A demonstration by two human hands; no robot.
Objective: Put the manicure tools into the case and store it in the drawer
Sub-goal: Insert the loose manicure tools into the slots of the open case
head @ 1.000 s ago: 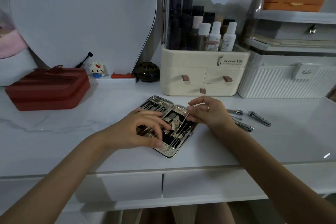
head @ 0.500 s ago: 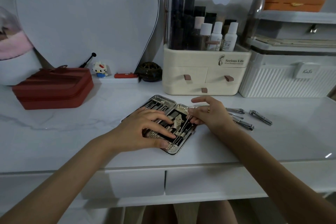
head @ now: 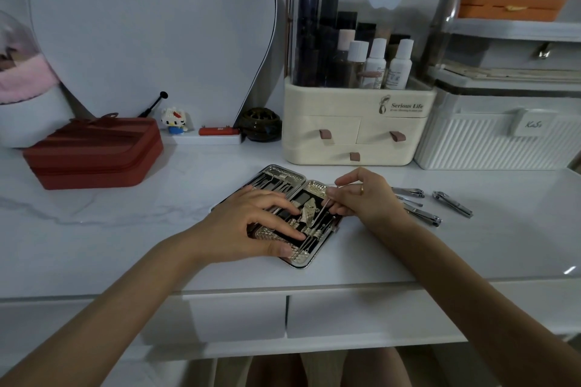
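Note:
An open manicure case [head: 283, 174] with a black lining and several metal tools lies flat in the middle of the white desk. My left hand [head: 248, 225] rests on it, fingers spread and pressing on the lining. My right hand [head: 364, 195] pinches a thin metal tool [head: 320, 214] whose tip points down into the case's near half. Three loose nail clippers [head: 421, 217] lie on the desk just right of my right hand. Two closed drawers [head: 361, 314] sit under the desk's front edge.
A cream cosmetics organiser [head: 358, 122] with small drawers stands behind the case. A white ribbed box [head: 500, 141] is at the back right. A red zip case [head: 94, 151] lies at the left, with a mirror [head: 141, 25] and small trinkets behind.
My left hand has shifted a little over the case, its fingers pressing lower on the lining. My right hand keeps pinching the thin tool, now angled deeper into the case.

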